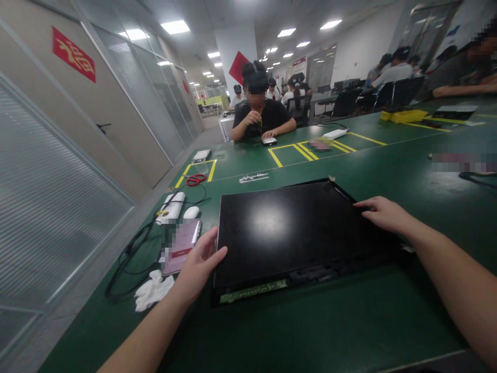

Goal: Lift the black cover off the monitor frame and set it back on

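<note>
- Beneath the black panel, a green table; beyond it on the same surface, outlines of yellow tape.
- Around the panel, an office-like room: slatted glass far left, lit ceiling lights above, a seated co-worker beyond.
- Left of the panel, a white mouse; off its near left corner, crumpled tissue; off its far left corner, red-handled scissors.
- Lying flat on the table, glossy face upward; long axis left to right, right end slanting away; green circuit strip at the near edge.
- Gripped at its left edge by the left hand, thumb on top; touched at the right edge by the right hand; cannot tell whether pinched there.
</note>
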Motion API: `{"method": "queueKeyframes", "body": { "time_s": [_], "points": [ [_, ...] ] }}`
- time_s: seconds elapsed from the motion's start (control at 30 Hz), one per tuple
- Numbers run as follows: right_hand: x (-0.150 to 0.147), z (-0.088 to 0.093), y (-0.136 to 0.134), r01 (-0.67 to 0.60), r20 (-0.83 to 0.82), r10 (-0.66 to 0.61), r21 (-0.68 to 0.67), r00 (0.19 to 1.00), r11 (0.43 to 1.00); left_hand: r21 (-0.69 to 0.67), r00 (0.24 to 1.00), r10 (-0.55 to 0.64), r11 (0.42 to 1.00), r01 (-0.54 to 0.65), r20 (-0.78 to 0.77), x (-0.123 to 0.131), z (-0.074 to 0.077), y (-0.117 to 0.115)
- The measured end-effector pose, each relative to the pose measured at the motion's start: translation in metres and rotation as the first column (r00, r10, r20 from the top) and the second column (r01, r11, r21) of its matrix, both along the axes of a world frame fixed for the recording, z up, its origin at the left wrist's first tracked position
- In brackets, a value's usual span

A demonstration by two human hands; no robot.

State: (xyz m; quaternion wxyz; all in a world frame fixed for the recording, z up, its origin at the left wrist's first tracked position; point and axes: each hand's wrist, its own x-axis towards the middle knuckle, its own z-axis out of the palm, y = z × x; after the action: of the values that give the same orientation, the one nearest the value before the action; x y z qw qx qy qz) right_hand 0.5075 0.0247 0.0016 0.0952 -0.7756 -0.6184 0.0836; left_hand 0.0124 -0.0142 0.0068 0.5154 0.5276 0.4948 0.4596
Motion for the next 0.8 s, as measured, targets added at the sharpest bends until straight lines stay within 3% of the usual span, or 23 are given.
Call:
{"method": "queueKeyframes", "body": {
  "time_s": [0.17,0.4,0.8],
  "points": [
    [0.002,-0.002,0.000,0.018,-0.011,-0.018,0.005,1.000,1.000,0.080,0.970,0.085,0.994,-0.069,-0.230,-0.006,-0.007,0.004],
    [0.004,-0.008,0.001,0.010,-0.037,-0.008,0.046,0.999,0.999,0.102,0.931,0.056,0.995,-0.020,-0.361,-0.012,-0.017,0.009],
    [0.009,-0.014,0.004,0.013,-0.047,-0.008,0.098,0.999,0.995,0.178,0.866,0.071,0.984,0.021,-0.496,-0.010,-0.014,0.012]
  ]
}}
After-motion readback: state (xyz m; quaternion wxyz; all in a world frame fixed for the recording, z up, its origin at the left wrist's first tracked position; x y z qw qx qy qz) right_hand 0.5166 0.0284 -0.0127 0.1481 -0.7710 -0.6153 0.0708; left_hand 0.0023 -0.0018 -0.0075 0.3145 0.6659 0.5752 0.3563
